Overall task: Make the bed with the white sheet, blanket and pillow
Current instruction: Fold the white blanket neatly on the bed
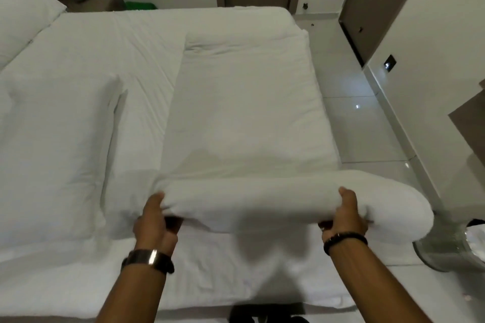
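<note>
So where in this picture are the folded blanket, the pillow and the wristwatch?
blanket (pixel 244 118): head view, on its flat folded top.
pillow (pixel 55 152): head view, on the middle of its white case.
wristwatch (pixel 148 259): head view, on its band round the left wrist.

The room is dim and evenly lit in a flat, greyish cast, so the white bed (pixel 105 42) reads pale grey with only soft creases and a faint shadow beside the pillow (pixel 52 155). Small bright glints and a hazy reflection sit on the glossy floor (pixel 359 102) at right, and the watch (pixel 148 258) catches a streak of glare. The picture is soft throughout, most smeared around the blanket (pixel 236 118) roll near the hands, and the wide lens bends walls and door frames at the edges.
</note>
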Available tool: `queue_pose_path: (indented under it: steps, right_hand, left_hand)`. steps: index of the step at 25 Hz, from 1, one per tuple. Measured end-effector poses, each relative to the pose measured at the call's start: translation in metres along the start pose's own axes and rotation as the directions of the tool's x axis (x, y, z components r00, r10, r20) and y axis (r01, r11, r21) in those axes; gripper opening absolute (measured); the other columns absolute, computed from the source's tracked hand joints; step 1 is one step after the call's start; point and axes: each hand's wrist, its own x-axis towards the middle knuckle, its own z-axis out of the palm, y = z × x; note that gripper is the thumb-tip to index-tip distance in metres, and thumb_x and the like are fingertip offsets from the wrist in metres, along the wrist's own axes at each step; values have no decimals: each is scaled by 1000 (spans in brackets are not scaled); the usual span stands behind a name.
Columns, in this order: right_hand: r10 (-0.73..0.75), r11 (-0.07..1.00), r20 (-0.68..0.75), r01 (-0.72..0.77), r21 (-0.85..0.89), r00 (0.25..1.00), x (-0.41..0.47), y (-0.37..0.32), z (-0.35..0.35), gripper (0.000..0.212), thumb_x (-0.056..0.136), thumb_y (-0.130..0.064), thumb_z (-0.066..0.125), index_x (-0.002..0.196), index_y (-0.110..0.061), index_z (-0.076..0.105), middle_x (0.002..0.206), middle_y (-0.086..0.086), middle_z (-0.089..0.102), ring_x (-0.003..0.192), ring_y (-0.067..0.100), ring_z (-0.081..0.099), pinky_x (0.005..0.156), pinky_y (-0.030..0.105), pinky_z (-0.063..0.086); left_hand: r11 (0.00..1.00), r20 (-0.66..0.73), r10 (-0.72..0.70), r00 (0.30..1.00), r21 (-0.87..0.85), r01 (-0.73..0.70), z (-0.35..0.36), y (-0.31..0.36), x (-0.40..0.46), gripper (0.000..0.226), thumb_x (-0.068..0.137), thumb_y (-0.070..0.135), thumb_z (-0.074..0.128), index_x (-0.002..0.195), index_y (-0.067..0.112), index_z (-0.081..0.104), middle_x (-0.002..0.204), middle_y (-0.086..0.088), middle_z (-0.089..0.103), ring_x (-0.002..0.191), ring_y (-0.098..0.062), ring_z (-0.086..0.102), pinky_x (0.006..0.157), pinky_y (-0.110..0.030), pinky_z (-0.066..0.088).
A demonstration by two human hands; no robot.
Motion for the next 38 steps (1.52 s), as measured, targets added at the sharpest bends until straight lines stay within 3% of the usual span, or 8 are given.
queue_pose_path:
  steps: [7, 10, 14, 18, 20, 31, 35, 38]
  right_hand:
    - [-278, 818, 518, 482, -314, 809, 72, -67, 189, 51, 83, -39, 72, 122, -16, 47, 113, 13, 62, 87, 27, 61, 69, 33, 52]
    - [-212, 58, 776, 801, -596, 593, 144, -43, 196, 82, 81, -70, 52, 147, -27, 30, 156, 2, 30, 142, 25, 30, 111, 45, 30]
    - [-59, -628, 708, 524, -575, 704, 232, 10, 117, 99, 74, -88, 14, 154, -31, 13, 164, -4, -6, 151, 17, -2, 112, 65, 5]
    - [-495, -370, 665, 556, -744, 559, 251, -6, 113, 93, 73, -82, 41, 134, -12, 48, 145, 22, 42, 135, 38, 38, 96, 66, 37]
    - [-555, -133, 462, 474, -870, 692, 260, -30, 142, 102, 67, -81, 48, 140, -10, 37, 144, 26, 42, 133, 44, 37, 99, 66, 32]
    - [-511, 228, 242, 401, -887, 825, 262, -30, 101, 83, 83, -71, 51, 126, 0, 45, 115, 29, 59, 101, 45, 57, 76, 42, 41]
    - [-513, 169, 246, 377, -911, 823, 270, -25, 104, 91, 78, -80, 40, 125, -2, 44, 119, 28, 57, 103, 46, 57, 84, 49, 47]
    - [-711, -138, 417, 469, -872, 566, 255, -17, 115, 77, 80, -57, 56, 132, -2, 44, 129, 30, 50, 118, 49, 47, 93, 60, 42]
  left_hand:
    - [867, -30, 357, 933, 382, -320, 176, 75, 101, 21, 88, 23, 62, 89, 2, 64, 99, -20, 71, 83, -35, 69, 75, -40, 56]
    - [190, 373, 537, 757, 821, -539, 185, 42, 144, 62, 85, 53, 68, 126, 7, 58, 139, -23, 56, 133, -39, 49, 109, -46, 40]
    - [-480, 542, 364, 757, 806, -346, 131, -7, 196, 108, 70, 92, 38, 158, 33, 16, 170, -8, 0, 156, -31, -4, 121, -56, 0]
    - [36, 111, 515, 850, 988, -151, 105, 33, 227, 134, 49, 99, 47, 148, 11, 34, 153, -25, 39, 138, -47, 38, 112, -63, 30]
    - [175, 121, 412, 903, 962, -209, 117, 40, 234, 112, 61, 88, 61, 133, 3, 48, 133, -28, 57, 116, -47, 55, 96, -54, 46]
    - [107, 379, 426, 821, 881, -462, 157, 39, 269, 89, 78, 70, 51, 139, 5, 41, 137, -31, 54, 122, -52, 52, 101, -55, 41]
    - [35, 344, 460, 819, 914, -404, 148, 33, 274, 86, 84, 67, 56, 135, 1, 39, 135, -35, 52, 121, -56, 50, 99, -60, 41]
    - [-247, 435, 591, 679, 899, -361, 156, 27, 256, 91, 78, 63, 47, 143, 0, 35, 146, -36, 40, 133, -57, 39, 106, -67, 33]
